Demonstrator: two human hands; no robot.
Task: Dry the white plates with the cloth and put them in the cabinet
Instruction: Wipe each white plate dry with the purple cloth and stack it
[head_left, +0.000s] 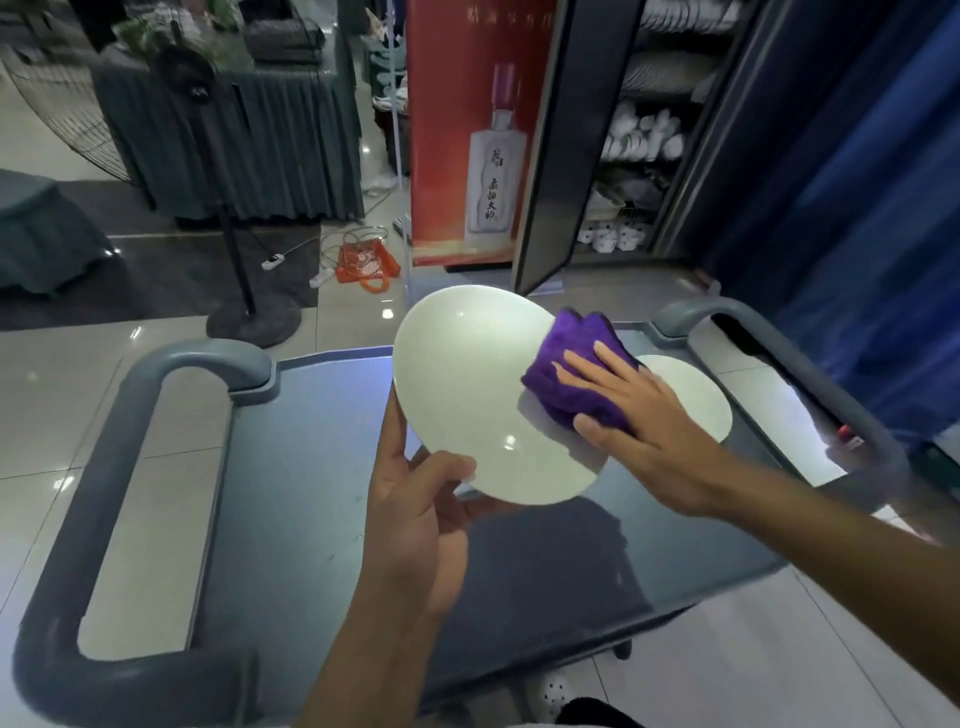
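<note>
My left hand (415, 499) grips the near rim of a white plate (467, 384), holding it tilted above the grey cart top (322, 493). My right hand (639, 415) presses a folded purple cloth (576, 364) flat against the plate's right side, fingers spread over the cloth. A second white plate (696, 400) lies on the cart behind my right hand, partly hidden by it. The cabinet (639, 130) stands at the back right with its door (561, 145) swung open; its shelves hold stacked white dishes and cups.
The cart has grey loop handles at the left (130, 426) and right (769, 332). A red poster stand (467, 130) is beside the cabinet door. A fan stand (249, 317), cables and an orange bag (363, 265) are on the floor. A blue curtain (857, 182) hangs at right.
</note>
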